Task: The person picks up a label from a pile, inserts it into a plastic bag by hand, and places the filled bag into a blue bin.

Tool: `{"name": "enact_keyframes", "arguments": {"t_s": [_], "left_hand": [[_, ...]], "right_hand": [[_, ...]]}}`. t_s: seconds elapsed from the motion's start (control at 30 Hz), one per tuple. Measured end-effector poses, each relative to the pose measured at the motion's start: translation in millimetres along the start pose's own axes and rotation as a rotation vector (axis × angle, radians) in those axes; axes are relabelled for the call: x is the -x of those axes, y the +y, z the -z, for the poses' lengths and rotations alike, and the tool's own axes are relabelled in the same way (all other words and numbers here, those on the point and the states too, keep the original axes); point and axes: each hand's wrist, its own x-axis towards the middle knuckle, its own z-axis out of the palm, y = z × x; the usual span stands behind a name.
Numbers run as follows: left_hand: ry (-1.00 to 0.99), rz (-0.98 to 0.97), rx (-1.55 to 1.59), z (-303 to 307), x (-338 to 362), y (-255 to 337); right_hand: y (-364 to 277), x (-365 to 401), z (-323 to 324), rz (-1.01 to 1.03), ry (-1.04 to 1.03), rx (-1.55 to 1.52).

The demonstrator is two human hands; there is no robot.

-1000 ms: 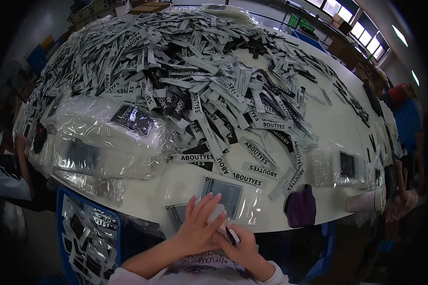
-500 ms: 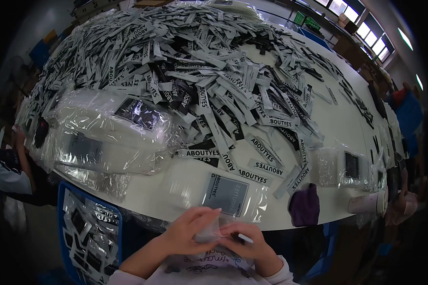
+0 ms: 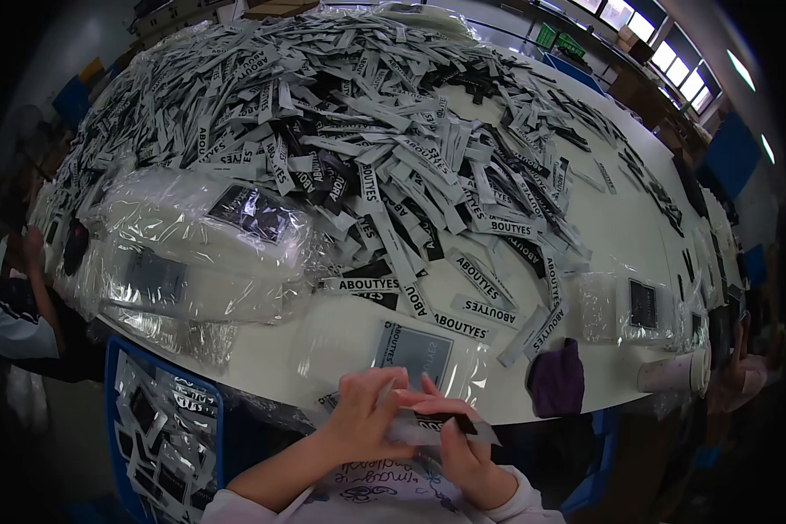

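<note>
Close above my lap, both hands hold a small clear plastic bag (image 3: 410, 430) with a dark printed panel. My left hand (image 3: 362, 415) is closed on the bag's left part. My right hand (image 3: 472, 463) has its thumb against the panel and its fingers behind. The end of a lettered strip (image 3: 327, 402) shows just left of my left hand. Beyond my hands, at the table's near edge, lies a stack of clear bags (image 3: 341, 341) with a grey printed panel. My fingers overlap its near edge in this view.
A large heap of black and white lettered strip packets (image 3: 323, 113) covers the table (image 3: 616, 227). Bundled clear bags (image 3: 210, 236) lie left, another stack (image 3: 603, 306) right, by a purple cloth (image 3: 559, 380) and cup (image 3: 672, 374). A blue bin (image 3: 223, 428) holds filled bags. People sit either side.
The bag between my hands has turned, and its dark panel now shows. My right hand has tilted and shifted slightly right, its thumb now on the panel. The strip end beside my left hand has appeared.
</note>
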Motion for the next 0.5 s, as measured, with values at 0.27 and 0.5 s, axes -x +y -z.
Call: {"name": "enact_keyframes", "arguments": {"t_s": [0.27, 0.5], "left_hand": [[0.040, -0.002, 0.144, -3.9, 3.0, 2.4], [-0.114, 0.016, 0.141, 15.0, -6.0, 8.1]], "right_hand": [[6.2, -5.4, -17.2, 0.076, 0.279, 0.362], [9.1, 4.5, 8.9, 0.091, -0.298, 0.841]]}}
